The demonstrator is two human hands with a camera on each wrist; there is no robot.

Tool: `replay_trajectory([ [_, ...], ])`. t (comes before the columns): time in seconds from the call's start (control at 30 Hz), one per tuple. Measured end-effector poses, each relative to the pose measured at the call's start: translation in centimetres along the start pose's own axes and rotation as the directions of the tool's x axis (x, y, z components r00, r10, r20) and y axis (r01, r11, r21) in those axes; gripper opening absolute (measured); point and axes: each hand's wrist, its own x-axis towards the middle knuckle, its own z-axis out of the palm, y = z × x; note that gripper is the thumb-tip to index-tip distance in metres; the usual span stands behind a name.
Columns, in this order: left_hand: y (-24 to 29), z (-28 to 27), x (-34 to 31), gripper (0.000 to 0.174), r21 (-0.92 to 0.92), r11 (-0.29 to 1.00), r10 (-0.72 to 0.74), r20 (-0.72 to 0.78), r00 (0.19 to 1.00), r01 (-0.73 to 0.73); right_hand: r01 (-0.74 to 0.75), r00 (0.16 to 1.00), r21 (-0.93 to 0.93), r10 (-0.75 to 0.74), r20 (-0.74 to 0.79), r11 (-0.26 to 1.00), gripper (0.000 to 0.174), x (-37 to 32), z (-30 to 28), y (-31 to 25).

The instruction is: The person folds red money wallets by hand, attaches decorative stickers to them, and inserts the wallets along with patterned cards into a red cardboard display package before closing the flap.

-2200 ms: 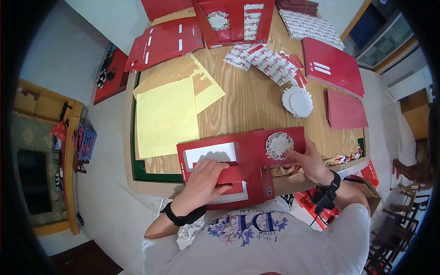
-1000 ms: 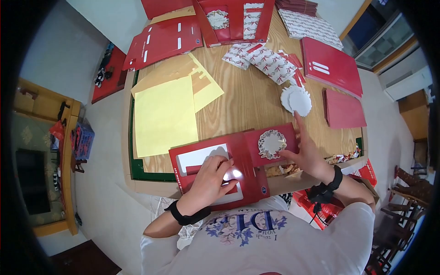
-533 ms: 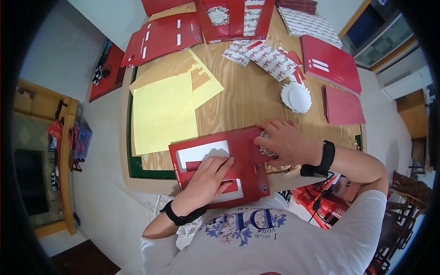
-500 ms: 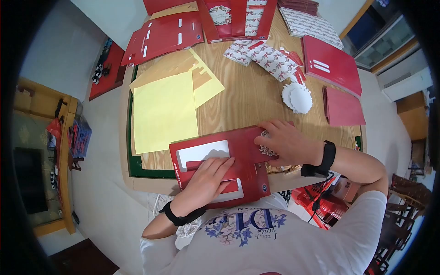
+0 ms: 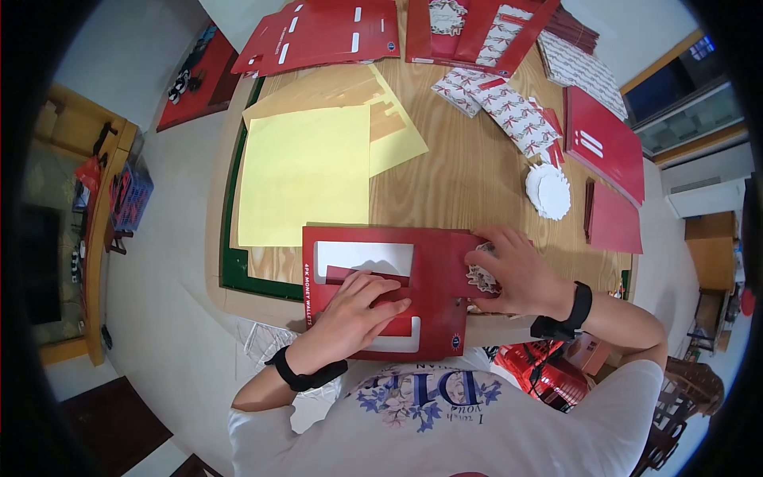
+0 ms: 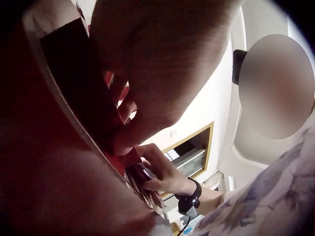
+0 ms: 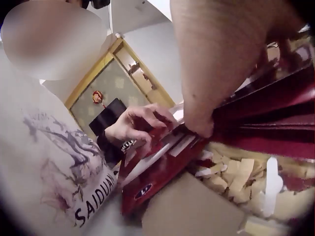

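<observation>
A flat red cardboard package [image 5: 437, 318], printed "4PK MONEY WALLET", lies across the near table edge with two white cut-out windows. My left hand [image 5: 354, 310] rests on its middle strip, fingers relaxed. Partly inside the package's right end is a stack of dark red money wallets [image 5: 458, 274], topped by a silver-and-white wreath tag [image 5: 479, 269]. My right hand [image 5: 528, 274] grips this stack across its width, fingers on the far edge and thumb on the near one. In the right wrist view the wallets [image 7: 275, 125] show as several layers; my palm partly hides the wreath in the head view.
Yellow sheets [image 5: 302, 175] lie at left, with red packages [image 5: 322, 40] behind. A filled red package [image 5: 477, 48] stands at the back. Bow-patterned wallets [image 5: 517, 119], white scalloped tags [image 5: 548, 192] and red stacks [image 5: 604, 143] occupy the right. Paper scraps [image 7: 241, 177] sit below the edge.
My right hand has gone from pinching near the wreath tag, through spread fingers, to gripping the wallet stack. The left hand stays on the package. The head view has turned, shifting the table.
</observation>
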Motion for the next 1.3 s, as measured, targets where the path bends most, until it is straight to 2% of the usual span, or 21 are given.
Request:
replay_trajectory([
  [0.17, -0.3, -0.1, 0.3, 0.028, -0.088, 0.996, 0.016, -0.032, 0.999, -0.019, -0.004, 0.996, -0.07, -0.002, -0.084, 0.998, 0.057, -0.4, 0.9, -0.4],
  [0.27, -0.5, 0.0, 0.2, 0.031, -0.102, 0.995, 0.005, -0.016, 1.0, -0.007, -0.017, 0.994, -0.023, 0.014, -0.108, 1.0, 0.057, -0.3, 1.4, -0.4],
  [0.47, -0.3, 0.0, 0.6, 0.032, -0.135, 0.991, 0.014, -0.012, 1.0, -0.016, -0.031, 0.997, 0.066, 0.036, -0.074, 0.997, 0.059, -0.1, 1.7, -1.1],
  [0.57, -0.2, 0.3, 0.7, 0.032, -0.137, 0.99, 0.026, -0.019, 0.999, -0.028, 0.004, 0.999, 0.109, 0.001, -0.041, 0.994, 0.061, 0.1, 2.0, -0.7],
  [0.67, -0.1, 0.5, 0.7, 0.032, -0.122, 0.992, 0.024, -0.018, 1.0, -0.026, 0.065, 0.998, 0.032, -0.064, -0.027, 0.997, 0.069, 0.5, 1.4, -0.9],
  [0.77, -0.1, 0.4, 0.7, 0.034, -0.118, 0.993, 0.0, -0.012, 1.0, -0.002, -0.038, 0.999, -0.096, 0.038, -0.005, 0.995, 0.076, -0.6, 0.0, -1.2],
  [0.87, 0.0, 0.5, 0.7, 0.035, -0.137, 0.99, 0.017, -0.015, 1.0, -0.019, -0.089, 0.995, -0.114, 0.095, 0.043, 0.989, 0.081, -1.9, 0.0, -0.1],
  [1.07, 0.2, 0.6, 1.1, 0.036, -0.16, 0.987, 0.004, -0.004, 1.0, -0.004, -0.085, 0.992, -0.121, 0.095, 0.082, 0.989, 0.082, -1.2, -0.6, -0.8],
  [1.17, 0.3, 0.4, 1.1, 0.037, -0.151, 0.988, -0.021, 0.01, 1.0, 0.022, -0.011, 1.0, -0.17, 0.013, 0.013, 0.985, 0.081, -1.5, -0.4, -0.6],
  [1.3, 0.9, 0.0, 1.3, 0.04, -0.078, 0.995, -0.061, 0.01, 0.998, 0.062, -0.038, 0.999, -0.183, 0.043, 0.019, 0.982, 0.079, -1.8, 0.0, -0.5],
])
